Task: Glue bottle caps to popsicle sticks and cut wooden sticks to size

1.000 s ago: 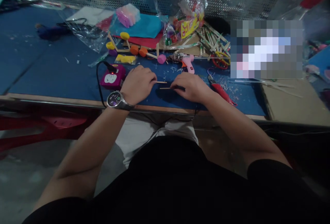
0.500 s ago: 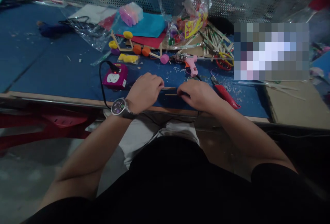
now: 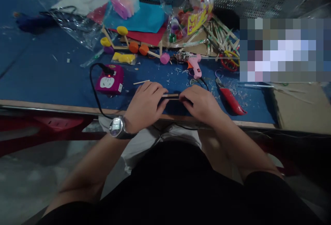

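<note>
My left hand point(image 3: 148, 105), with a watch point(image 3: 117, 127) at its wrist, pinches the left ends of thin wooden sticks point(image 3: 172, 96). My right hand point(image 3: 198, 101) is closed on their right ends. The sticks lie level and nearly parallel between the hands, just above the blue table point(image 3: 46, 80) near its front edge; my fingers hide their ends. Another thin stick point(image 3: 141, 82) lies on the table behind my left hand. A pink glue gun point(image 3: 196, 67) rests beyond my right hand, and a red-handled cutter point(image 3: 231, 99) lies to its right.
A purple power socket box point(image 3: 110, 80) with a black cable stands left. Behind are stick pieces with coloured caps point(image 3: 133, 47), a yellow packet point(image 3: 124, 58), coloured sheets point(image 3: 147, 21), plastic bags and a pile of sticks point(image 3: 219, 33). Scissors point(image 3: 229, 61) and cardboard point(image 3: 305, 109) are at right.
My left hand has shifted slightly toward me, and its thumb now shows along the sticks. A loose stick behind it has come into sight. The view has tilted and moved a little.
</note>
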Motion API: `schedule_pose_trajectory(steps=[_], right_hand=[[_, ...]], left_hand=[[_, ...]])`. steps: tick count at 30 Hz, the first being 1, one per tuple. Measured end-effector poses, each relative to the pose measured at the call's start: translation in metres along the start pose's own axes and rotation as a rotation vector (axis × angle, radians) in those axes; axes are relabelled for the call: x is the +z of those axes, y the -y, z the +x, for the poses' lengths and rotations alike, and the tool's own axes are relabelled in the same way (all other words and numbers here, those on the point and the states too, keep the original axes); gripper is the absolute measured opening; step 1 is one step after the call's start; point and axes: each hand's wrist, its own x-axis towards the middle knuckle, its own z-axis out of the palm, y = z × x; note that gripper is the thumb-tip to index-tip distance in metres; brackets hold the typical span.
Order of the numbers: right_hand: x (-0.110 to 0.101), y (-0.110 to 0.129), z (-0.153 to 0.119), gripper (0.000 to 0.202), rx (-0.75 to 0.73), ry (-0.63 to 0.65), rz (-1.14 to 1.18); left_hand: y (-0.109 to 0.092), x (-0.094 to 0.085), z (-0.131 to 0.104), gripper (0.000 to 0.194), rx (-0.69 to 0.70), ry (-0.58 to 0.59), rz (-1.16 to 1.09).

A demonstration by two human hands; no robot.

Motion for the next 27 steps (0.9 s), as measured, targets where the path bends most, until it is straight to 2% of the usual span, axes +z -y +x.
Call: schedule_pose_trajectory(steps=[6, 14, 20, 27], right_hand=[[0.007, 0.001, 0.000, 0.022, -0.045, -0.056, 0.040], [0.013, 0.000, 0.000, 0.021, -0.112, -0.143, -0.002], [0.015, 0.002, 0.003, 0.024, -0.070, -0.111, -0.073], [0.012, 0.002, -0.003, 0.021, -0.054, -0.055, -0.050]], left_hand=[[0.002, 0.005, -0.009, 0.036, -0.020, -0.022, -0.025], [0.006, 0.000, -0.010, 0.026, -0.019, -0.031, -0.122], [0.010, 0.001, -0.008, 0.020, -0.033, -0.045, -0.197], [0.010, 0.003, -0.009, 0.021, -0.015, -0.085, -0.159]])
